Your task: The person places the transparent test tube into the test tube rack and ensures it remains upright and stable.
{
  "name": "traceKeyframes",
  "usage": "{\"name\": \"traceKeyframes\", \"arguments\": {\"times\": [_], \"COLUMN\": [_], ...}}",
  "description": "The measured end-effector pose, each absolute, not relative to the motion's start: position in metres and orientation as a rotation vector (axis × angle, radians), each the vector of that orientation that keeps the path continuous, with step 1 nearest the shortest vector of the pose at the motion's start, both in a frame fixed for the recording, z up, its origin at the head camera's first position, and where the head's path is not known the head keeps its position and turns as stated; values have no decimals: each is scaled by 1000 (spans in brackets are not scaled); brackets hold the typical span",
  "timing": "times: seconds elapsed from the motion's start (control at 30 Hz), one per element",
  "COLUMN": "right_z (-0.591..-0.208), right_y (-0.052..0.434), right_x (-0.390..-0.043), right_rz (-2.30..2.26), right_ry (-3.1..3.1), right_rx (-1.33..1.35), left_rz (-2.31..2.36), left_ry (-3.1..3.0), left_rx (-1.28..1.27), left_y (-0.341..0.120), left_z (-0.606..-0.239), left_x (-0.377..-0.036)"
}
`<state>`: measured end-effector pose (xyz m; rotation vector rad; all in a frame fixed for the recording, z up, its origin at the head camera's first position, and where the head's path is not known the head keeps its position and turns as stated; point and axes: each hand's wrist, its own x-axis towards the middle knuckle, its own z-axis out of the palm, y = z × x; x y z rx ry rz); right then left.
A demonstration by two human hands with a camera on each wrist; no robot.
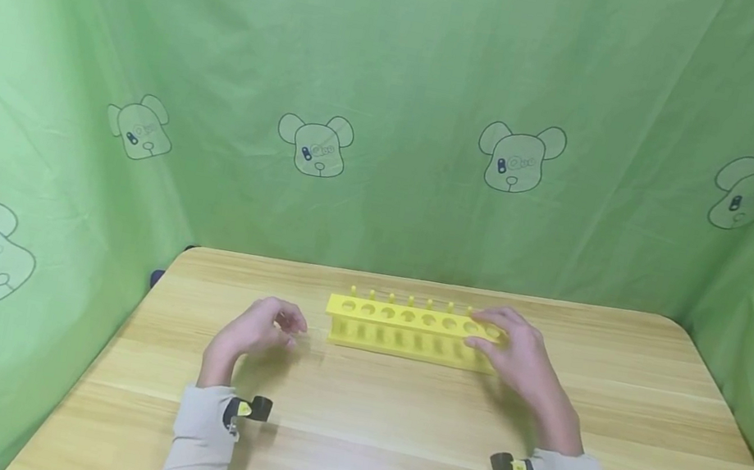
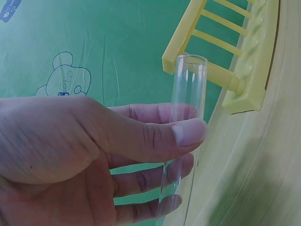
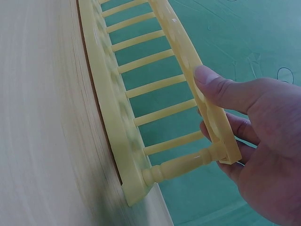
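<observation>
A yellow test tube rack (image 1: 408, 318) stands upright towards the back of the table, with a row of holes along its top and short pegs behind. My right hand (image 1: 521, 355) grips the right end of its top bar, thumb in front and fingers behind, as the right wrist view shows on the rack (image 3: 188, 61). Left of the rack, my left hand (image 1: 260, 325) pinches a clear glass test tube (image 2: 190, 84) between thumb and fingers. In the left wrist view the tube's open rim points up, near the rack's end; its lower part runs out of frame.
The light wood table (image 1: 371, 450) has rounded back corners. Green curtains (image 1: 394, 221) printed with bear heads hang behind it and on both sides. A small dark blue object (image 1: 156, 278) shows at the table's left back edge.
</observation>
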<state>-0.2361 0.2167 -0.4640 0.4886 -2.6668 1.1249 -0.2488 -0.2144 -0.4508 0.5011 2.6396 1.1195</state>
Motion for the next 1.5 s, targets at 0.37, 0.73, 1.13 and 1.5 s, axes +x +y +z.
{"name": "traceKeyframes", "arguments": {"times": [0.37, 0.73, 1.13, 1.5], "right_z": [-463, -462, -463, -461], "right_y": [217, 216, 216, 216], "right_x": [-237, -237, -237, -235], "right_rz": [1107, 1098, 1087, 1104], "right_ry": [-2661, -2662, -2654, -2671], "right_rx": [497, 496, 508, 498], "left_rz": [1139, 1164, 1219, 1324], "left_ry": [2665, 2706, 2757, 2819], "left_rx": [472, 454, 427, 438], "left_y": [-212, -211, -213, -216], "left_z": [-447, -443, -439, -438], "left_x": [-249, -248, -247, -249]}}
